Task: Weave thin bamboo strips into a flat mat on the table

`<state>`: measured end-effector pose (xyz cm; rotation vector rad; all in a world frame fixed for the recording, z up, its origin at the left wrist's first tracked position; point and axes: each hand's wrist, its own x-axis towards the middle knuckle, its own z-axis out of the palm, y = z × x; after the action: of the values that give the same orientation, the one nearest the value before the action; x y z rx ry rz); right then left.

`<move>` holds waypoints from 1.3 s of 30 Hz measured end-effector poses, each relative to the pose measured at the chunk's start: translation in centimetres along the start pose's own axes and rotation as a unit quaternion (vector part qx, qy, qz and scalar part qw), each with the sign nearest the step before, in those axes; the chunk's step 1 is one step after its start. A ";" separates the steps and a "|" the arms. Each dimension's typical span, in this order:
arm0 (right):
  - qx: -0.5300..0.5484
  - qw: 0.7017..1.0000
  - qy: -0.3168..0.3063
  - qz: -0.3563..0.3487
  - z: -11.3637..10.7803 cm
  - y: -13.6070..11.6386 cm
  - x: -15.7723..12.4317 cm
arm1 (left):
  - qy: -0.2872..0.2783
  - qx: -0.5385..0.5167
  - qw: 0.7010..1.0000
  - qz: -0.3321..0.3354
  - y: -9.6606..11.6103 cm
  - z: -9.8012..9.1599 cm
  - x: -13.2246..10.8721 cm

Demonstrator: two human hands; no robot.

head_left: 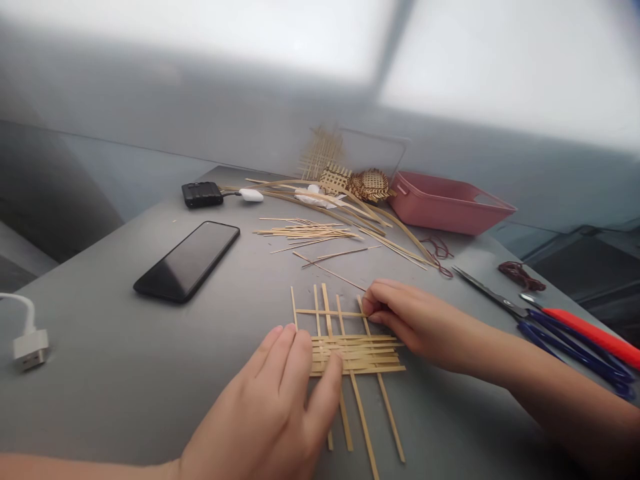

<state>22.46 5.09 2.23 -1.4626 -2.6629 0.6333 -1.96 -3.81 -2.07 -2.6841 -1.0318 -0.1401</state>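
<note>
A small woven mat of thin bamboo strips (357, 352) lies on the grey table (100, 387) in front of me, with several upright strips crossed by a band of horizontal ones. My left hand (280, 407) rests flat on the mat's left edge, fingers stretched out and pressing the strips down. My right hand (415, 320) pinches the right end of a single horizontal strip (330, 312) that lies across the uprights above the woven band.
A black phone (187, 260) lies at the left, a white charger plug (30, 347) at the far left. Loose bamboo strips (305, 232) and woven pieces (370, 183) sit behind. A pink tray (445, 203) stands back right. Blue-handled scissors (540, 320) and a red-handled tool (595, 337) lie at right.
</note>
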 end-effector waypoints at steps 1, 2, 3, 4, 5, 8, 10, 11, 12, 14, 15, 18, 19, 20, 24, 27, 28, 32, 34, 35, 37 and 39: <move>-0.001 1.000 -0.001 0.000 0.0 0.0 0.0 | -0.002 -0.009 1.000 -0.004 0.0 0.0 0.0; -0.001 1.000 -0.002 0.000 0.0 0.0 0.0 | -0.004 -0.020 1.000 -0.006 0.0 -0.1 0.1; -0.001 1.000 -0.002 0.001 0.0 0.1 -0.1 | -0.007 -0.033 0.999 -0.008 -0.1 -0.3 0.3; 0.000 1.000 -0.002 0.001 0.0 0.1 -0.1 | -0.011 -0.048 0.999 -0.009 -0.2 -0.6 0.5; 0.000 1.000 -0.001 0.002 0.1 0.1 -0.1 | -0.011 -0.066 0.998 -0.008 -0.5 -1.0 0.7; 0.000 1.000 -0.002 0.003 0.1 0.1 -0.2 | -0.070 -0.127 0.989 -0.013 -1.9 -2.3 2.0; -0.002 1.000 -0.005 0.008 0.1 0.1 -0.3 | -0.122 -0.166 0.977 -0.057 -3.2 -2.6 2.9; -0.003 1.000 -0.007 0.010 0.1 0.0 -0.3 | -0.120 -0.201 0.970 -0.069 -3.9 -2.5 3.2; -0.004 1.000 -0.008 0.011 0.1 -0.1 -0.3 | -0.102 -0.232 0.964 -0.084 -4.5 -2.4 3.5; -0.005 1.000 -0.009 0.012 0.1 -0.2 -0.3 | -0.075 -0.281 0.950 -0.114 -5.3 -1.8 3.8; -0.005 1.000 -0.009 0.012 0.1 -0.2 -0.3 | -0.062 -0.297 0.944 -0.129 -5.6 -1.5 3.9; -0.006 1.000 -0.011 0.012 0.1 -0.2 -0.3 | -0.042 -0.329 0.930 -0.156 -5.9 -0.7 3.8; -0.005 1.000 -0.011 0.012 0.1 -0.2 -0.3 | -0.042 -0.339 0.926 -0.159 -5.9 -0.6 3.8; -0.005 1.000 -0.012 0.012 0.1 -0.1 -0.3 | -0.044 -0.349 0.923 -0.159 -5.9 -0.5 3.8; -0.002 1.000 -0.014 0.008 0.1 0.0 -0.2 | -0.057 -0.400 0.898 -0.174 -6.0 -0.5 4.3; -0.003 1.000 -0.012 -0.001 0.2 0.1 -0.2 | -0.080 -0.429 0.877 -0.202 -5.9 -0.4 4.5; -0.004 1.000 -0.011 -0.002 0.3 0.0 -0.2 | -0.084 -0.433 0.873 -0.206 -5.9 -0.4 4.4; -0.003 1.000 -0.005 -0.004 0.4 -0.3 -0.1 | -0.079 -0.432 0.874 -0.208 -6.0 -0.3 4.3; -0.003 1.000 0.003 -0.011 0.5 -0.5 0.0 | -0.078 -0.428 0.876 -0.210 -6.1 -0.3 4.3; -0.002 1.000 0.007 -0.016 0.4 -0.6 0.0 | -0.078 -0.426 0.877 -0.209 -6.1 -0.3 4.3; 0.004 1.000 0.017 -0.023 0.2 -0.6 0.0 | -0.076 -0.425 0.879 -0.201 -6.1 -0.4 4.3; 0.008 0.999 0.021 -0.025 -0.2 -0.5 -0.2 | -0.068 -0.418 0.886 -0.187 -6.0 -0.5 4.3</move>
<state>22.22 4.73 2.61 -1.3848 -2.6472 0.6118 -2.75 3.11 0.44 -3.1990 -1.8789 -0.6042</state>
